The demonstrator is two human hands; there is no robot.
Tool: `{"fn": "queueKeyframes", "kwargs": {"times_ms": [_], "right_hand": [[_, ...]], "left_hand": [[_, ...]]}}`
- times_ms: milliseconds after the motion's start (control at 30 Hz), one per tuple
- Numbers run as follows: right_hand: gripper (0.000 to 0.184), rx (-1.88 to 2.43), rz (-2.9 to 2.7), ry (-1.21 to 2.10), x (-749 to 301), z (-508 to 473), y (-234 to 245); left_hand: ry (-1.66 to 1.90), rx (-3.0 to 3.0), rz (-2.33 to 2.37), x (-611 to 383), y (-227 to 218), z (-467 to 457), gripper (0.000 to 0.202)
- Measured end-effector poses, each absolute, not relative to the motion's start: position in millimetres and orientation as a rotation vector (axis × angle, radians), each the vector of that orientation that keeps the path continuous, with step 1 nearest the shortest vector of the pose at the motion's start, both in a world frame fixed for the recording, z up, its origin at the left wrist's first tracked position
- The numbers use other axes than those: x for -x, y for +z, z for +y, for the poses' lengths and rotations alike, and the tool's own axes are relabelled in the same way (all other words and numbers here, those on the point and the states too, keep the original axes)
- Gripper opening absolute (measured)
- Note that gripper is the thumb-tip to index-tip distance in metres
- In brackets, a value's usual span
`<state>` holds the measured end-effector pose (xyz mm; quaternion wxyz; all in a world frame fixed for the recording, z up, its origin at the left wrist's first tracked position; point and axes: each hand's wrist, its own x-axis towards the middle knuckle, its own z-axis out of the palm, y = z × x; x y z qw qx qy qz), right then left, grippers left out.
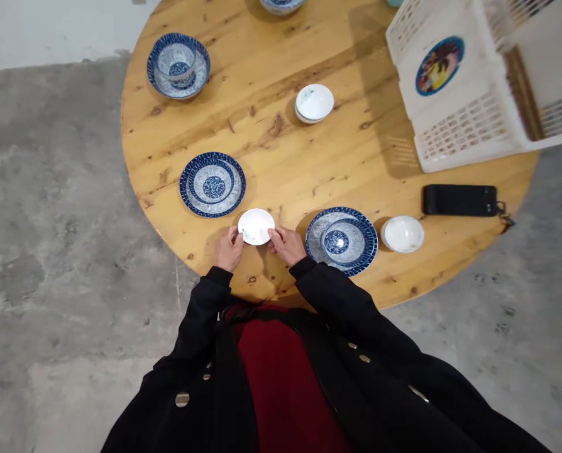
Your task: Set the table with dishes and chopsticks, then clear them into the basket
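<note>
A small white bowl (256, 226) with a faint green mark is held between my two hands near the table's front edge. My left hand (229, 249) is closed on its left rim, and my right hand (286, 245) grips the right rim with thumb on top. Up and left of the bowl lies a blue-patterned plate (236, 201) with a smaller blue bowl (214, 182) on it. By my right wrist is another blue-patterned plate (315, 236), bearing a blue bowl (343, 242). A white bowl (403, 234) stands to its right.
Stacked white bowls (314, 102) sit mid-table. Farther back are a blue plate with a bowl (178, 66) and another blue dish (281, 5). A white plastic basket (464, 94) occupies the right side, with a black phone-like object (460, 200) before it. The round wooden table (271, 163) curves at left.
</note>
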<state>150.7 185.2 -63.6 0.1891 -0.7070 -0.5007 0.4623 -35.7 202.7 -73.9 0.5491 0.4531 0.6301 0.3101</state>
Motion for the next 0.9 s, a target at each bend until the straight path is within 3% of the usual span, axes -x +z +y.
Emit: {"fn": "queueKeyframes", "kwargs": {"times_ms": [500,900], "right_hand": [[0.041,1.824,-1.201,1.359,-148,175,-76],[0.038,1.828,-1.069,1.374,-154,166,-77]], "left_hand": [[1.017,-0.436,1.576,72,-56,242,0.05],[0.735,-0.607,1.473,48,-58,188,0.052]]}}
